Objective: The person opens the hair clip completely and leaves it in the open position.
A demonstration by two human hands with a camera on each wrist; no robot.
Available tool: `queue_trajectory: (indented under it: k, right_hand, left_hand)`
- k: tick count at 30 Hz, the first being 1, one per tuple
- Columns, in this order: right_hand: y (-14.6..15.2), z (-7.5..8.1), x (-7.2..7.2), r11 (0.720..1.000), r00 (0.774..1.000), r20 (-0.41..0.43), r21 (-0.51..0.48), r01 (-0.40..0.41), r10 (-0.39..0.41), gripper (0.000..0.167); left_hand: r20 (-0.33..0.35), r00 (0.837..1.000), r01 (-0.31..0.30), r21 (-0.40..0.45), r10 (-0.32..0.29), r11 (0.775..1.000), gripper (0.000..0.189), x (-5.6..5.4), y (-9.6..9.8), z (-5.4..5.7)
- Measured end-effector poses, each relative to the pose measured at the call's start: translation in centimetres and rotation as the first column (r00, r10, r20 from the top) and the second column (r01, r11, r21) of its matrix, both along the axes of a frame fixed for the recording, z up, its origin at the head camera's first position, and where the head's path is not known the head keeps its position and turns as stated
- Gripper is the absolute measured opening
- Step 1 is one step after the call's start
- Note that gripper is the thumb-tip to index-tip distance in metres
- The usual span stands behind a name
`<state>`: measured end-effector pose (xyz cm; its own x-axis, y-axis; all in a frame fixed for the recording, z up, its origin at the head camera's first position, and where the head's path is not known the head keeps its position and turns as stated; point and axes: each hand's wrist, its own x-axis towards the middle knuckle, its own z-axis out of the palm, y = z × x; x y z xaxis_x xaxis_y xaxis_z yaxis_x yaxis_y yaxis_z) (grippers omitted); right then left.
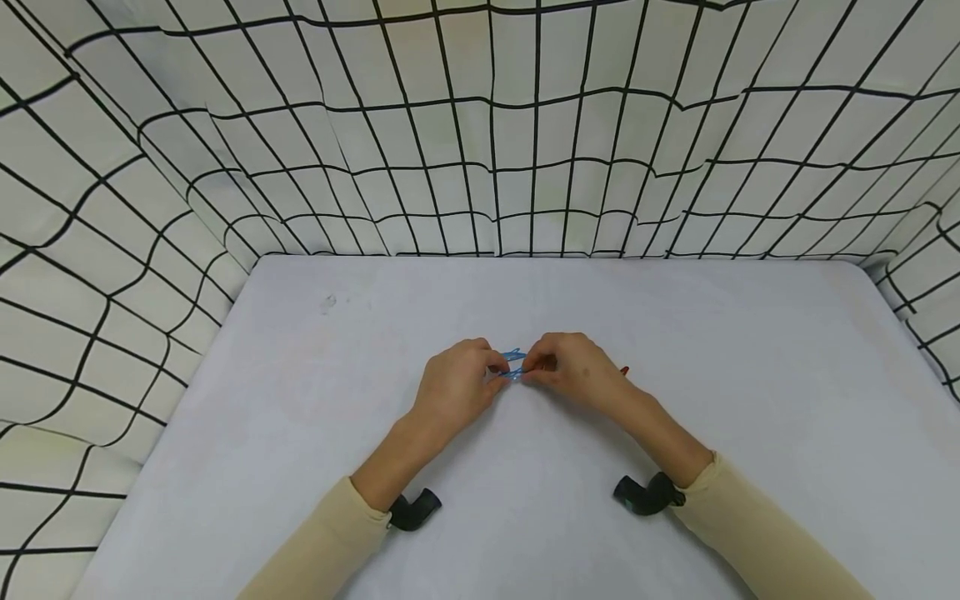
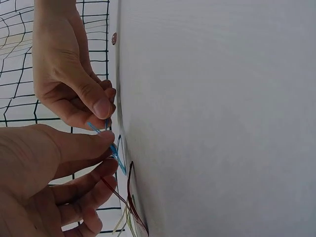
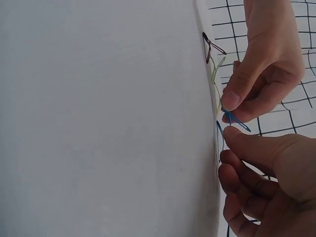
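Between the two hands, at the middle of the tabletop, is a thin blue looped band (image 1: pixel 514 355), like a rubber band. My left hand (image 1: pixel 459 385) pinches it between thumb and fingertip from the left. Opposite, the thumb and forefinger of my right hand (image 1: pixel 579 367) pinch a blue strand, the fingertips close to the left ones. In the left wrist view a dark red loop (image 2: pixel 130 185) and pale green strands (image 2: pixel 129 210) trail beside my left hand's lower fingers. Much of the blue band is hidden behind the fingertips.
A small reddish piece (image 1: pixel 625 370) lies just beyond the right wrist. The white tabletop (image 1: pixel 315 367) is bordered by white walls with a black grid net (image 1: pixel 513 133). Black curved camera mounts (image 1: pixel 415 510) sit under both wrists.
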<state>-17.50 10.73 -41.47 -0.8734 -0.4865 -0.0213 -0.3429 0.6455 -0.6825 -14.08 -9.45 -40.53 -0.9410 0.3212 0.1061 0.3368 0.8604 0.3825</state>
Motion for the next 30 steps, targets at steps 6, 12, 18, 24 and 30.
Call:
queue_trajectory:
  k: [6,12,18,24,30]
  right_hand:
    - [-0.19,-0.2,-0.17,1.0,1.0,0.027,0.012,0.009,-0.009,0.007]
    - [-0.32,-0.29,-0.28,0.999,0.999,0.044,0.038,0.017,-0.019,0.008]
    - [-0.46,-0.34,-0.36,0.998,0.999,0.044,0.05,0.027,-0.029,0.008]
    - [-0.68,-0.26,-0.41,0.998,0.999,0.038,0.058,0.032,-0.034,0.008]
    - [-0.62,-0.2,-0.31,0.997,0.998,0.057,0.062,0.038,-0.041,0.009]
  left_hand:
    - [-0.004,1.0,0.002,-0.02,-0.002,1.0,0.011,-0.05,0.07,-0.06]
    - [-0.028,1.0,0.005,-0.04,-0.006,0.999,0.009,-0.23,0.21,-0.33]
    - [-0.037,0.999,0.005,-0.054,-0.007,0.999,0.01,-0.32,0.41,-0.43]
    - [-0.034,0.999,-0.008,-0.044,0.007,0.999,0.012,-0.35,0.4,-0.43]
    - [-0.018,1.0,-0.013,-0.02,0.012,1.0,0.015,-0.24,0.36,-0.38]
